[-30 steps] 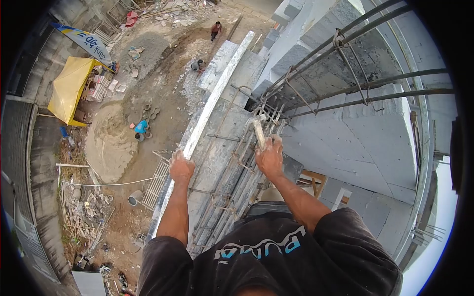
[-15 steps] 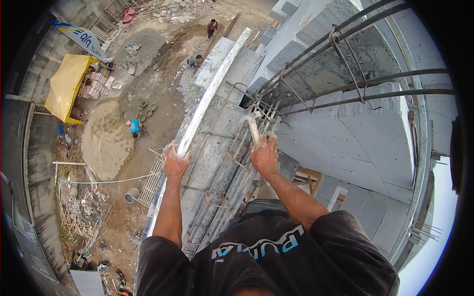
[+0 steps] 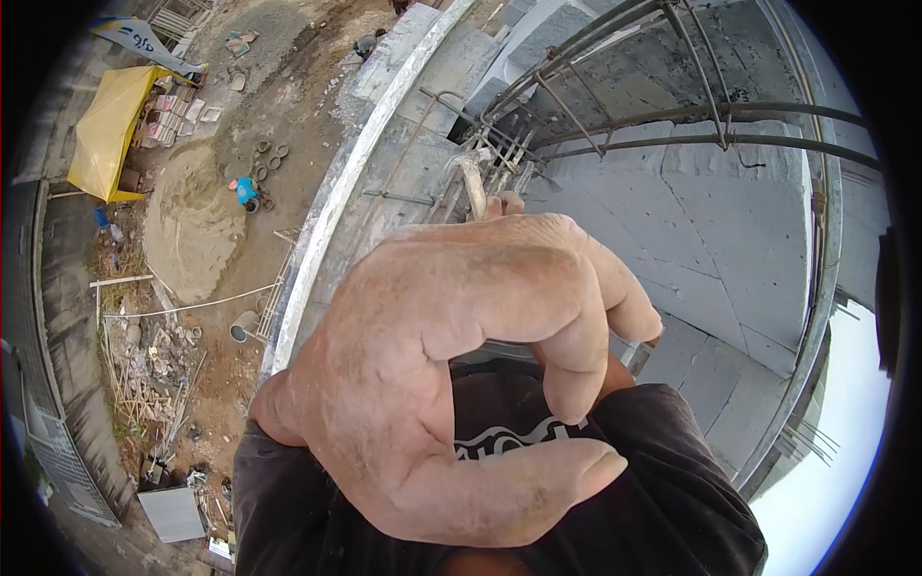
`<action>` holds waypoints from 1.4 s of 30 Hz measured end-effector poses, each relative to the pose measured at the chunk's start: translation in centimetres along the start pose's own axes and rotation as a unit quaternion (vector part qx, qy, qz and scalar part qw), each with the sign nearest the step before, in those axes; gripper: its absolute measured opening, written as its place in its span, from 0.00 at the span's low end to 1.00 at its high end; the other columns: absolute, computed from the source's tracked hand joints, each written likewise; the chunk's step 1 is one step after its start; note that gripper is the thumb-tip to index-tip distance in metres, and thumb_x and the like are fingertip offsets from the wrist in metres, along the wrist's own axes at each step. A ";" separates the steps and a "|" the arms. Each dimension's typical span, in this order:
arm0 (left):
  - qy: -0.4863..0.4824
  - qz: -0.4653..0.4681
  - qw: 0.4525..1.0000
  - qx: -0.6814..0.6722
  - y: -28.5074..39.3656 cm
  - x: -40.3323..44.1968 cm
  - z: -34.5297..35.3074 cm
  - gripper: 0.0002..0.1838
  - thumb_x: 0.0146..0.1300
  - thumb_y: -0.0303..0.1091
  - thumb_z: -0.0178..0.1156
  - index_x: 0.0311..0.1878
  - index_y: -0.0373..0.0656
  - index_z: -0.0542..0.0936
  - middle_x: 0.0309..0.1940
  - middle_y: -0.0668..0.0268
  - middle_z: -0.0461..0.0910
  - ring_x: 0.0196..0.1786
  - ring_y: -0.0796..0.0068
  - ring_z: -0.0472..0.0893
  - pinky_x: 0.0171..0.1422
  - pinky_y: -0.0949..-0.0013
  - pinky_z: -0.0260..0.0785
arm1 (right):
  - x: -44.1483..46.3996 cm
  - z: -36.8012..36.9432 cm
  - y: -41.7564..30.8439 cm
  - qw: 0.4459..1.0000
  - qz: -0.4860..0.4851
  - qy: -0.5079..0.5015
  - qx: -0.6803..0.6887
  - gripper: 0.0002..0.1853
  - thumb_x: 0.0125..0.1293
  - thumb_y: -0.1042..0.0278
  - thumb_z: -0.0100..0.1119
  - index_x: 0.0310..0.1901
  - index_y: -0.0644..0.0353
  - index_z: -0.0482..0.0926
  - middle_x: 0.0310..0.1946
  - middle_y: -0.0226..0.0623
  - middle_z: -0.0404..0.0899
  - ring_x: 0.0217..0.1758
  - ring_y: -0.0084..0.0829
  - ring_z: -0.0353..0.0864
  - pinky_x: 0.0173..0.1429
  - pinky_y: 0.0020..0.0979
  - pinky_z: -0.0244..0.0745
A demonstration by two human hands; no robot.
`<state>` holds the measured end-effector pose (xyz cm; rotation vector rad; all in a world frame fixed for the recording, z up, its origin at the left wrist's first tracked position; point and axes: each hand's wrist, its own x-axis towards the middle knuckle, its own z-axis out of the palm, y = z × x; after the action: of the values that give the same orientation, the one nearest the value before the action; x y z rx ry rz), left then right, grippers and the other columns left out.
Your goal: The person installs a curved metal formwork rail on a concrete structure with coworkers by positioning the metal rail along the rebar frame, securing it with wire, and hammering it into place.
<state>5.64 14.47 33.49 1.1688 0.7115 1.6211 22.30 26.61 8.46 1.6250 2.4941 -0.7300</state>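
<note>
My left hand [image 3: 384, 346] is raised close to the camera and fills the middle of the view. Its fingers curl forward with the thumb apart from them, and nothing lies between them. Behind it, only some fingers of my right hand [image 3: 505, 204] show, wrapped around the handle of a hammer [image 3: 473, 180] whose whitish head points up. The rest of that hand is hidden. A long, pale, straight bar [image 3: 348, 182] runs along the outer edge of the concrete ledge, with neither hand seen on it. Bundled steel rebar [image 3: 507, 154] lies just beyond the hammer.
Grey block walls [image 3: 687, 240] stand on the right, with bent rebar [image 3: 768, 108] sticking out above them. Far below on the left are a sand pile [image 3: 195, 216], a yellow canopy [image 3: 110, 134] and a person in blue [image 3: 246, 192]. The ledge drops off on that side.
My left hand has let go of the pale bar and come up close to the camera. My right hand still grips the hammer. The view has shifted slightly.
</note>
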 end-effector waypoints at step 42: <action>0.362 -0.355 0.481 0.715 -28.8 -19.0 7.2 0.38 0.65 0.61 0.62 0.71 0.46 0.72 0.54 0.58 0.80 0.62 0.58 0.77 0.73 0.46 0.54 | 1.5 2.7 4.6 0.966 -0.241 -0.006 0.089 0.28 0.69 0.48 0.59 0.56 0.68 0.83 0.67 0.62 0.67 0.74 0.59 0.59 0.75 0.60 0.53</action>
<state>24.09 6.30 4.61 0.7289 2.9912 0.3456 25.17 28.18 4.02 1.0401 2.9198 -1.0299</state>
